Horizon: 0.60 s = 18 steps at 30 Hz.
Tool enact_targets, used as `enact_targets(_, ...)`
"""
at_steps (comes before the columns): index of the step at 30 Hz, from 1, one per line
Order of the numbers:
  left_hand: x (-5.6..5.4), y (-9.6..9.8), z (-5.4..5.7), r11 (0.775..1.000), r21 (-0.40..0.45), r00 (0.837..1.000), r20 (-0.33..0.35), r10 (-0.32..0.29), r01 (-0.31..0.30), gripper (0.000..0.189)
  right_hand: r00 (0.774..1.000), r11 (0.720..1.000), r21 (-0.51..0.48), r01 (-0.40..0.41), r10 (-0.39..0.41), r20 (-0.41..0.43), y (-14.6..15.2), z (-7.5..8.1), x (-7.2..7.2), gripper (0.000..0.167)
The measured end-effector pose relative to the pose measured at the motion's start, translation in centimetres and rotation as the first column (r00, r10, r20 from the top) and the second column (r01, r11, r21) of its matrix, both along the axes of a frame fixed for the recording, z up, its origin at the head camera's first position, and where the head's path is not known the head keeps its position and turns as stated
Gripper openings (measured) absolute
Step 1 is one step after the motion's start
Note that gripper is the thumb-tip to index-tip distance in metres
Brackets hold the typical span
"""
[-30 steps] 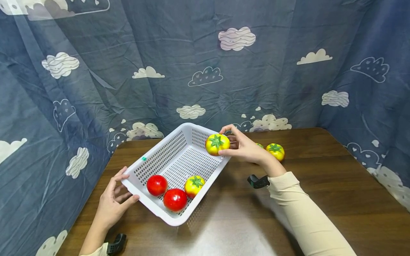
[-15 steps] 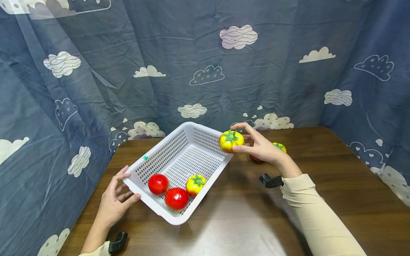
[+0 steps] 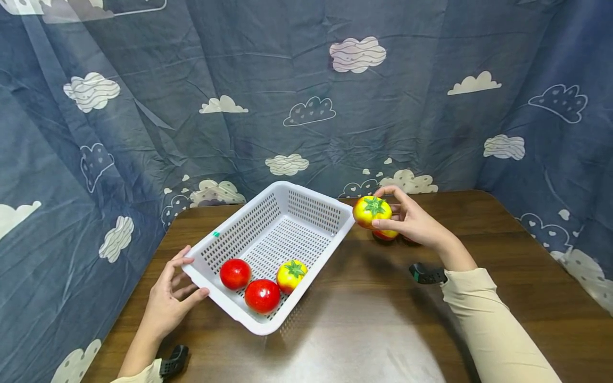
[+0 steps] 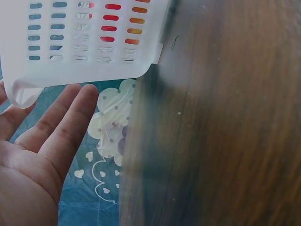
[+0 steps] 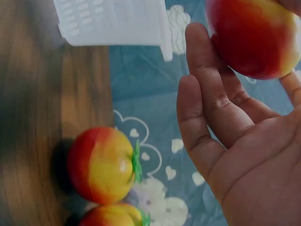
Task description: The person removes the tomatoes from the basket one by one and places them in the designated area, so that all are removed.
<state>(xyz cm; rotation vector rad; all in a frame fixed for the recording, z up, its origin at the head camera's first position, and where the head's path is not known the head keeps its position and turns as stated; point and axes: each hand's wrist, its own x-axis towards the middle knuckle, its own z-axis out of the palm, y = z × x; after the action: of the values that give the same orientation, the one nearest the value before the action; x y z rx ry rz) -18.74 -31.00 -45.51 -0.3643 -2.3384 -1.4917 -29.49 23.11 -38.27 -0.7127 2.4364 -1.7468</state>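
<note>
A white perforated plastic basket (image 3: pixel 282 234) stands at an angle at the middle left in the head view. Its near-left rim is held by my left hand (image 3: pixel 165 298), thumb and fingers at the corner. Inside, toward the near end, lie two red tomatoes (image 3: pixel 263 296) and a yellow-red tomato (image 3: pixel 291 276) with a green leafy top. My right hand (image 3: pixel 421 226) grips another yellow-red tomato (image 3: pixel 366 213), raised just off the basket's far-right corner. Behind and below this hand, two more tomatoes (image 5: pixel 101 165) rest on the table, partly hidden in the head view.
Everything stands on a brown wooden table (image 3: pixel 345 324). A blue curtain (image 3: pixel 268 69) with cloud prints hangs behind the table's back edge and along the sides. A black wrist device (image 3: pixel 428 273) shows at the right wrist, another (image 3: pixel 173 361) at the left.
My right hand has carried the yellow-red tomato rightward, from above the basket's far-right corner to beyond its rim. The left hand and basket have stayed nearly still.
</note>
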Motion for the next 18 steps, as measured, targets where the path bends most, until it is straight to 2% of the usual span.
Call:
enact_targets(8,-0.1,-0.1,0.0,1.000,-0.002,1.000,0.003,0.009,-0.009,0.073,1.000,1.000,-0.031,0.000,-0.001,-0.021,2.2,-0.6,-0.1,0.057)
enact_targets(18,0.0,0.0,-0.1,1.000,0.005,1.000,0.001,0.004,-0.004,0.073,0.991,0.989,0.072,0.130,-0.126,-0.049,3.9,-0.5,0.2,0.054)
